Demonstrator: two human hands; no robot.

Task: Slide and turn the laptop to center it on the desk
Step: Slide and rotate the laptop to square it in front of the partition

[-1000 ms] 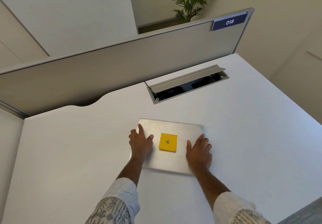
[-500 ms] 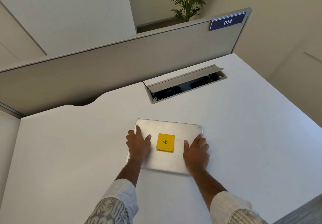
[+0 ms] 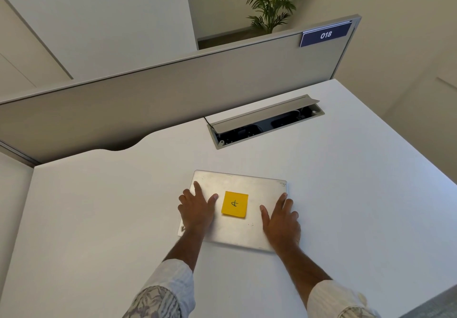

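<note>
A closed silver laptop lies on the white desk, roughly mid-desk, and its edges run slightly askew to the desk's front edge. A yellow sticky note with a handwritten mark sits in the middle of the lid. My left hand lies flat on the lid's left part, fingers spread, reaching the left edge. My right hand presses flat on the right part, and its outer fingers overhang the right edge. Both palms hide the lid's near corners.
An open cable box with a raised flap is set into the desk behind the laptop. A grey partition with a blue "018" label runs along the back. The desk's right edge drops off to the floor.
Both hands stay flat on the lid in the same places. The laptop shows no clear movement against the desk; only the view shifts slightly.
</note>
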